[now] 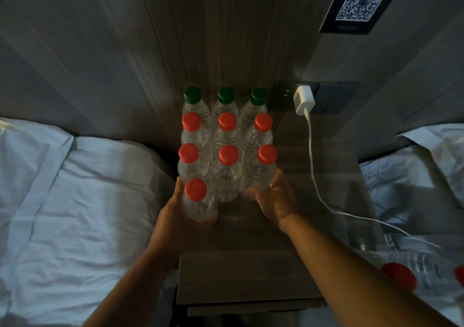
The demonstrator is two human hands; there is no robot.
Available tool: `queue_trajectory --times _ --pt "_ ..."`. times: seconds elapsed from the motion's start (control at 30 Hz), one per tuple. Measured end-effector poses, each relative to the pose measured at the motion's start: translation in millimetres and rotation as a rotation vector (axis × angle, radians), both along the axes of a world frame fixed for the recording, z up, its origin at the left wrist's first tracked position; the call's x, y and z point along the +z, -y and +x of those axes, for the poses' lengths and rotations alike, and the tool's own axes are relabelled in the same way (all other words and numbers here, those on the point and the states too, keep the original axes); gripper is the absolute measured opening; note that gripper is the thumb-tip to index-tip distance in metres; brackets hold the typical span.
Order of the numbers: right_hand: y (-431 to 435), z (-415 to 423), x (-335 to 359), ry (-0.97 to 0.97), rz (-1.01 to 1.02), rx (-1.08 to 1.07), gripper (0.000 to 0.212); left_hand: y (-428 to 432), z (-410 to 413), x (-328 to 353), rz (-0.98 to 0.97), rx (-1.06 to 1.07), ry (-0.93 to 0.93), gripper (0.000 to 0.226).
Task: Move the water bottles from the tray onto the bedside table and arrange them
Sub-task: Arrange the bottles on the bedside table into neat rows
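Clear water bottles stand in rows on the wooden bedside table. The back row has three green-capped bottles; in front stand two rows of red-capped bottles. My left hand grips the nearest red-capped bottle at the front left, upright on the table. My right hand wraps the base of the right red-capped bottle in the third row. More red-capped bottles lie at the lower right; the tray under them is too dark to make out.
A white charger sits in a wall socket behind the bottles, and its cable trails across the right side of the table. White bedding lies on the left and right. A QR-code sign hangs on the wall.
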State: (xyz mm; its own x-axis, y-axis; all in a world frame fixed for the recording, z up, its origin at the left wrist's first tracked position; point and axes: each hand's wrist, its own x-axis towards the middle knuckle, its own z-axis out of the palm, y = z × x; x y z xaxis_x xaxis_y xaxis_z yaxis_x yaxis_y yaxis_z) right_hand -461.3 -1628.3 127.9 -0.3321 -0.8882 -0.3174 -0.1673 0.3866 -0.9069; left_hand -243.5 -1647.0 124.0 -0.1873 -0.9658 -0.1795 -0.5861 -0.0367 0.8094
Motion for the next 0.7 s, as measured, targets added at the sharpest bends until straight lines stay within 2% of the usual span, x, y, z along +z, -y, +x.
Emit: queue_trajectory --times 0.13,0.2,0.3,0.43,0.7 --pt "-2.7 -5.0 5.6 0.033 -0.025 0.054 0.038 -0.7 0.7 0.5 -0.032 -0.009 0.027 0.066" --pt "-2.0 -6.4 4.6 -0.047 -0.006 0.091 0.041 -1.1 0.2 1.0 -0.044 -0.012 0.028 0.068" --pt "0.4 -8.0 0.1 -0.099 0.013 0.087 0.035 -1.6 1.5 -1.1 -0.049 -0.019 0.026 0.06" --pt "1.1 -9.3 -3.7 -0.117 0.0 0.064 0.051 -2.2 1.7 5.2 -0.052 -0.042 0.024 0.055" --pt "3.6 -7.5 -4.5 -0.139 0.021 0.059 0.05 -1.8 -0.4 9.1 -0.06 -0.044 -0.006 0.048"
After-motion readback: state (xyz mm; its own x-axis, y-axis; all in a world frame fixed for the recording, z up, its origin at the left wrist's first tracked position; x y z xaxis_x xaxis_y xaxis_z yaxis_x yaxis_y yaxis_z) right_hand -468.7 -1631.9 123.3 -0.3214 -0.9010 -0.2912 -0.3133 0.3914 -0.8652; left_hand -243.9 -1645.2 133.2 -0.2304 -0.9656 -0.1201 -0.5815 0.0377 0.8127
